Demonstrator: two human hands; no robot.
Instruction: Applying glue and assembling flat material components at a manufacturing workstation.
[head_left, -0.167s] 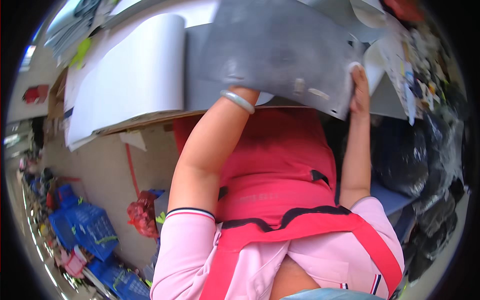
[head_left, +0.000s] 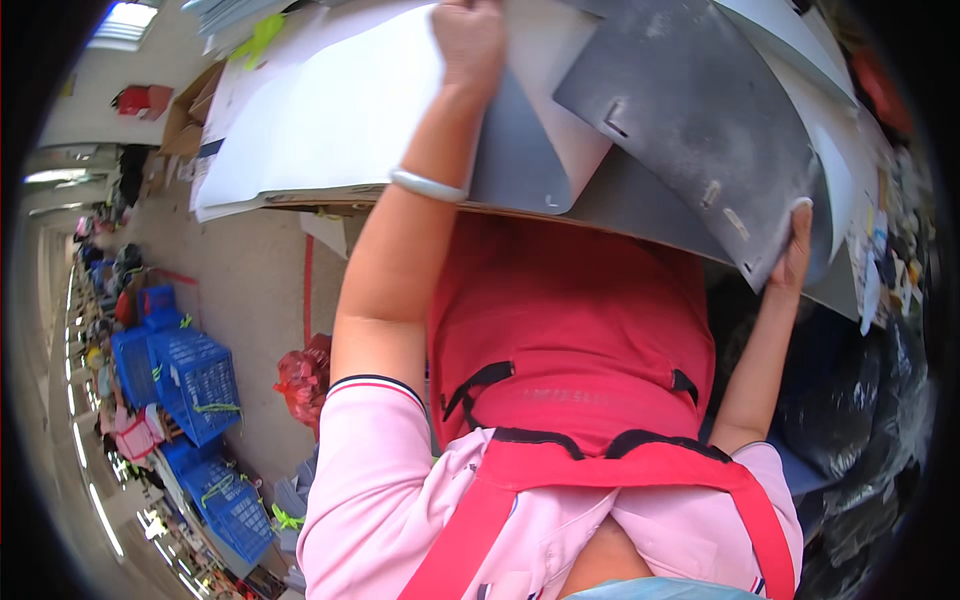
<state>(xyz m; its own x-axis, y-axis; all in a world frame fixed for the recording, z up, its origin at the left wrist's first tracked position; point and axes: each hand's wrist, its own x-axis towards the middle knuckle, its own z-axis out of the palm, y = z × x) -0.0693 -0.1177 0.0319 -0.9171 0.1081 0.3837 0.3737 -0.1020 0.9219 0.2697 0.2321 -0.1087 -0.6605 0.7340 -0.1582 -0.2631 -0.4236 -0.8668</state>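
My right hand point(head_left: 793, 255) grips the lower right corner of a dark grey sheet point(head_left: 700, 110), thumb along its edge. The sheet has small slots and pale smudges, and it slants up from the table. My left hand point(head_left: 468, 45), a pale bangle on its wrist, is closed at the top edge of the view, where its fingertips are partly hidden. It lies at the right side of a large white sheet point(head_left: 330, 110); whether it pinches that sheet cannot be made out. Between the hands, a grey sheet with a pale side point(head_left: 515, 150) lies on the table.
More pale sheets point(head_left: 835, 170) lie under and beyond the dark one. Black plastic bags point(head_left: 830, 400) are at the right. On the floor at left are blue crates point(head_left: 195, 375) and a red bag point(head_left: 303, 380). A cardboard box point(head_left: 190, 115) stands beyond the table's left end.
My left hand has come out from the dark grey sheet and moved up to the white sheet's side. The dark sheet has swung right and tilted, still in my right hand.
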